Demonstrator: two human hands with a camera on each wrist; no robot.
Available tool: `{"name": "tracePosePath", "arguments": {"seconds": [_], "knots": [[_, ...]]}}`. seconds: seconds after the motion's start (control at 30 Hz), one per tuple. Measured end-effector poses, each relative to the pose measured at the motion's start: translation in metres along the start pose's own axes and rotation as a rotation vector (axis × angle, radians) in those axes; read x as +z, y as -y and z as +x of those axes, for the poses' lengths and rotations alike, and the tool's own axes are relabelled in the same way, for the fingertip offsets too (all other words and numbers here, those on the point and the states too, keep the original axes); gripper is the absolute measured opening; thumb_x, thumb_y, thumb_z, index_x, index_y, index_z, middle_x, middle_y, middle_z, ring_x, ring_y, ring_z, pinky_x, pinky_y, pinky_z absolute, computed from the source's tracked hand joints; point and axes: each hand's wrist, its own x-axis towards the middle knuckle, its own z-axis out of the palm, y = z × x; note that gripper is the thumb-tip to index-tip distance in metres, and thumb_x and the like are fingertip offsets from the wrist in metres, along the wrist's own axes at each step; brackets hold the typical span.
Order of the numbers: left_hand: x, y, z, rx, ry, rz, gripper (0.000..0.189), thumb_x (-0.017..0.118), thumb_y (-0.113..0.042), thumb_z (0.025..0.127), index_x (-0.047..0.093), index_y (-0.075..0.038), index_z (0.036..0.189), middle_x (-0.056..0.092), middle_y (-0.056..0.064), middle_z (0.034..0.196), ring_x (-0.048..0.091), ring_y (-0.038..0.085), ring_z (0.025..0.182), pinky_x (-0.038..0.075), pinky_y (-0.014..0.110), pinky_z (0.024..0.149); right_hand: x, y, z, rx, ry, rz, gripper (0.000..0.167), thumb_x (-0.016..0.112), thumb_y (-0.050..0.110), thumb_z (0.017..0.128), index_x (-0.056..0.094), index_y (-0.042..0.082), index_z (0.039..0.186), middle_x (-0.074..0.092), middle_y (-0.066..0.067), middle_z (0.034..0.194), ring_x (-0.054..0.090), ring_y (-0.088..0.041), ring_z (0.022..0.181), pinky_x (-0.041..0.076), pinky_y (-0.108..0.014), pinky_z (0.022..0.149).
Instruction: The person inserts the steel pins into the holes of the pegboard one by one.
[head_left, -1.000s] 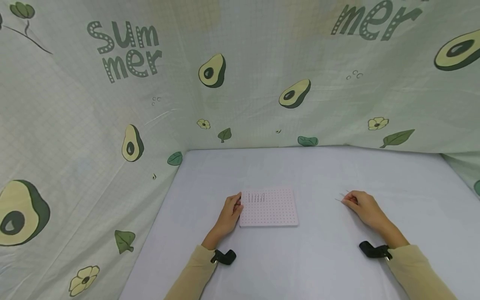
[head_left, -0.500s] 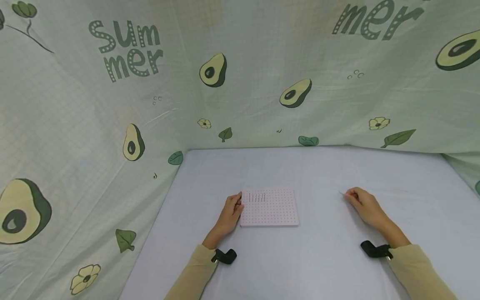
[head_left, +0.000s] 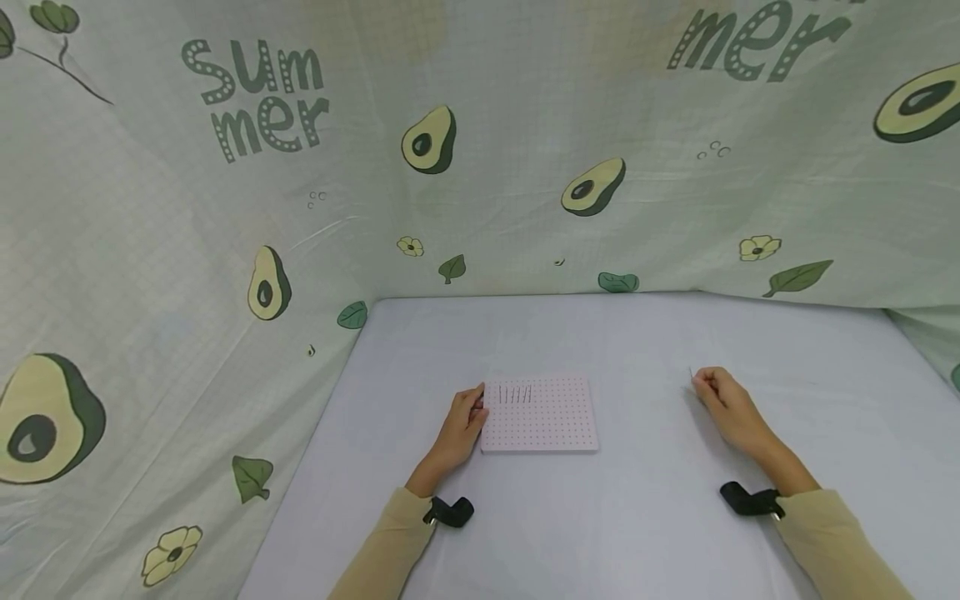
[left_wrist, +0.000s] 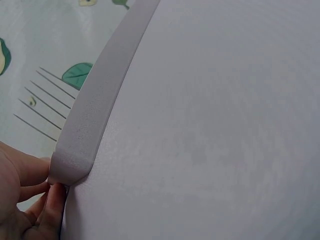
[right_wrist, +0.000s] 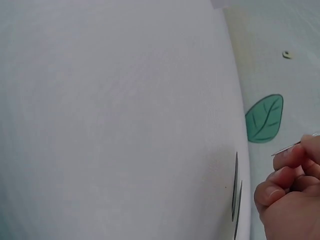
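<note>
White table [head_left: 637, 517], pale perforated board [head_left: 540, 429] lying left of its middle, left hand [head_left: 459, 423] gripping the board's left edge, right hand [head_left: 732, 414] well apart, fingers curled, row of needles [head_left: 515, 395] upright in the board's far-left part, one needle [right_wrist: 287, 148] pinched by the right hand

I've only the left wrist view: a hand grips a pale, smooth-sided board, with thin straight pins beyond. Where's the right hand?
Observer: The right hand is off to the right of the pale pink rectangular board, apart from it.
Operator: Holding anything?
Observer: Yes, the right wrist view shows it pinching a slim silvery pin.
Operator: Where on the board are the thin straight pins?
Observer: The head view puts them near its far left corner.
</note>
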Motion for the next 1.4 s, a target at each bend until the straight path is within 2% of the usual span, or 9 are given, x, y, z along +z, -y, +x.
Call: {"name": "tracePosePath", "arguments": {"seconds": [0.3, 0.73, 0.9, 1.07, 1.2, 1.4], "knots": [[0.001, 0.002, 0.001, 0.003, -0.003, 0.000, 0.050, 0.047, -0.012, 0.106, 0.034, 0.001, 0.153, 0.043, 0.018, 0.135, 0.047, 0.022, 0.113, 0.043, 0.040, 0.099, 0.000, 0.001, 0.003, 0.004, -0.008, 0.039, 0.017, 0.047, 0.007, 0.106, 0.051, -0.010, 0.105, 0.062, -0.018, 0.088, 0.054, -0.001, 0.077, 0.042, -0.010, 0.066], [0.001, 0.002, 0.001, -0.010, -0.003, -0.008, 0.051, 0.048, -0.012, 0.106, 0.034, 0.001, 0.153, 0.043, 0.018, 0.135, 0.047, 0.023, 0.114, 0.043, 0.039, 0.099, 0.009, 0.000, 0.009, -0.020, -0.025, 0.134, 0.006, 0.054, -0.003, 0.099, 0.053, -0.008, 0.098, 0.064, -0.013, 0.082, 0.059, -0.002, 0.074, 0.044, -0.013, 0.062], [0.001, 0.002, 0.001, -0.020, -0.002, -0.010, 0.051, 0.048, -0.011, 0.106, 0.034, 0.000, 0.153, 0.044, 0.017, 0.133, 0.047, 0.021, 0.114, 0.043, 0.038, 0.099, 0.015, 0.005, 0.013, -0.044, -0.035, 0.155, 0.007, 0.055, -0.004, 0.098, 0.053, -0.010, 0.096, 0.065, -0.013, 0.081, 0.060, -0.002, 0.074, 0.045, -0.013, 0.061], [0.001, 0.003, 0.001, -0.021, -0.002, -0.015, 0.051, 0.048, -0.010, 0.106, 0.034, 0.001, 0.153, 0.044, 0.016, 0.132, 0.047, 0.021, 0.113, 0.043, 0.038, 0.099, 0.020, 0.020, 0.017, -0.077, -0.037, 0.167, 0.006, 0.054, -0.010, 0.097, 0.052, -0.015, 0.095, 0.063, -0.020, 0.081, 0.060, -0.003, 0.074, 0.045, -0.013, 0.062], [0.001, 0.002, 0.001, -0.008, -0.009, -0.016, 0.050, 0.048, -0.011, 0.106, 0.035, 0.002, 0.152, 0.044, 0.017, 0.132, 0.047, 0.023, 0.113, 0.043, 0.038, 0.098, 0.029, 0.016, 0.022, -0.101, -0.038, 0.181, 0.005, 0.055, -0.009, 0.097, 0.053, -0.013, 0.095, 0.064, -0.020, 0.080, 0.060, -0.004, 0.075, 0.044, -0.012, 0.062], [0.001, 0.002, 0.001, -0.013, -0.002, -0.017, 0.051, 0.048, -0.011, 0.106, 0.034, 0.001, 0.153, 0.043, 0.018, 0.135, 0.047, 0.023, 0.114, 0.043, 0.038, 0.099, 0.038, 0.023, 0.028, -0.138, -0.020, 0.213, 0.004, 0.057, -0.007, 0.097, 0.056, -0.010, 0.097, 0.066, -0.018, 0.081, 0.062, -0.011, 0.074, 0.044, -0.014, 0.061]]}}
